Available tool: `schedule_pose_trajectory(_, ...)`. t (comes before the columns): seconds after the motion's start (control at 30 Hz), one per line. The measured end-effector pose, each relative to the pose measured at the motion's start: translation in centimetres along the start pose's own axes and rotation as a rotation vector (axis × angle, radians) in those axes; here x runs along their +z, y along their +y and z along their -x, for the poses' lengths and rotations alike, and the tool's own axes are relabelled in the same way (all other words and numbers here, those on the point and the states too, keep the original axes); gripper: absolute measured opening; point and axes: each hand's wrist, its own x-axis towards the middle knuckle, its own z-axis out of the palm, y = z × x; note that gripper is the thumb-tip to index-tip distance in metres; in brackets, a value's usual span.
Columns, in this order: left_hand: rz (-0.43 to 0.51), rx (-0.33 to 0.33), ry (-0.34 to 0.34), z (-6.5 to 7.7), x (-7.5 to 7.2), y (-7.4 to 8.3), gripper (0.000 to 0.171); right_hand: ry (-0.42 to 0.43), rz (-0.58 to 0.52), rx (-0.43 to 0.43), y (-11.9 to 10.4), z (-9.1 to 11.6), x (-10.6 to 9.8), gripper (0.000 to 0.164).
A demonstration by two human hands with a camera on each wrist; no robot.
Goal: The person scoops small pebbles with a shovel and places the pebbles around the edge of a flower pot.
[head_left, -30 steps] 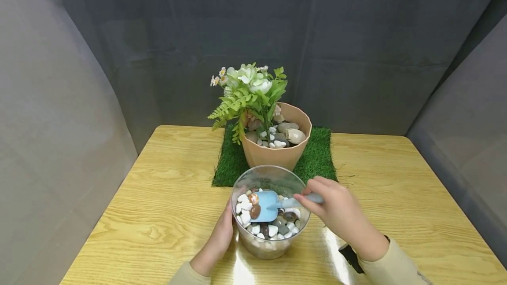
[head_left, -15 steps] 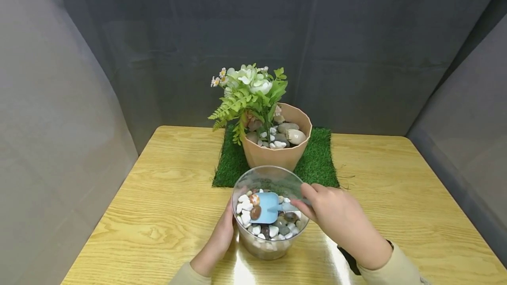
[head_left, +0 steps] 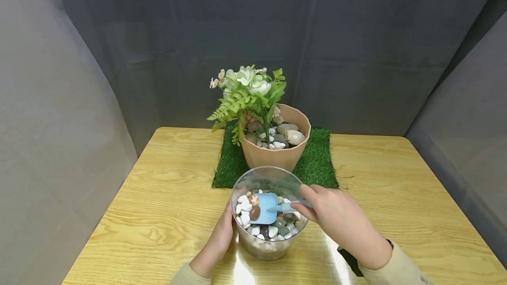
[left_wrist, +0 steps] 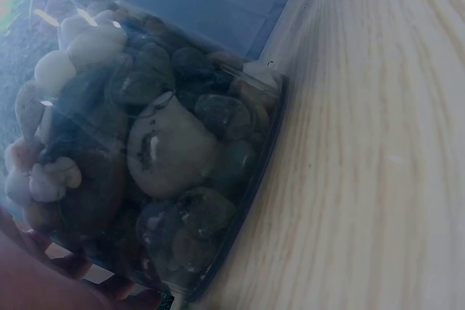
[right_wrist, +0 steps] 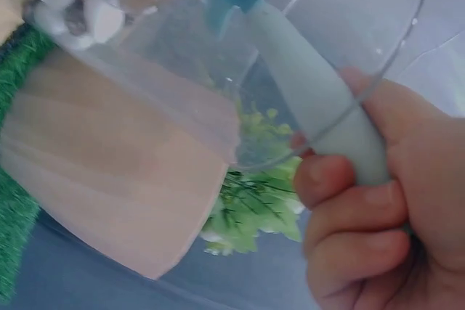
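A clear plastic pot (head_left: 267,250), filled with mixed pebbles (head_left: 273,232), stands on the table. My left hand (head_left: 222,234) holds its left side, with the fingertips partly hidden behind the wall. Across the pebbles lies a small light-blue toy shovel (head_left: 264,215), its blade toward the left. A brown stone (head_left: 255,212) and an orange-and-white stone (head_left: 254,200) sit at the blade's left edge. My right hand (head_left: 336,214) grips the shovel's handle (right_wrist: 312,70) at the pot's right rim; in the right wrist view, its fingers curl round the handle.
Behind the pot, a peach-coloured planter (head_left: 273,158) with large stones and white artificial flowers (head_left: 249,78) stands on a green turf mat (head_left: 318,162). Wooden table (head_left: 166,179) surface extends to both sides. Grey cloth (head_left: 356,56) hangs around the table.
My right hand has moved from a fingertip hold near the handle's end to a fuller grip nearer the blade. The shovel has barely shifted. My left hand stays on the pot.
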Motion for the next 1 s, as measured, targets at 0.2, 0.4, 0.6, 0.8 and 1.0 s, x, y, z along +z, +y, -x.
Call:
schedule_pose_trajectory(0.2, 0.023, -0.001, 0.000, 0.1, 0.1, 0.1, 0.061, 0.056, -0.076, 0.020, 0.4, 0.2, 0.6, 0.041)
schedule_pose_trajectory(0.4, 0.022, 0.012, -0.005, 0.1, 0.1, -0.1, 0.061, 0.062, -0.125, 0.047, 0.5, 0.4, 0.8, 0.038)
schedule_pose_trajectory(0.6, -0.014, 0.014, 0.002, 0.0, 0.1, -0.2, 0.063, 0.101, -0.112, 0.031, 0.6, 0.3, 1.1, 0.045)
schedule_pose_trajectory(0.8, -0.032, 0.037, 0.008, -0.1, 0.0, -0.4, 0.063, 0.111, -0.126, 0.030, 0.6, 0.0, 1.2, 0.047)
schedule_pose_trajectory(1.0, -0.052, 0.042, 0.012, 0.0, -0.1, -0.5, 0.062, 0.095, -0.193, 0.038, 1.1, 0.0, 1.5, 0.046)
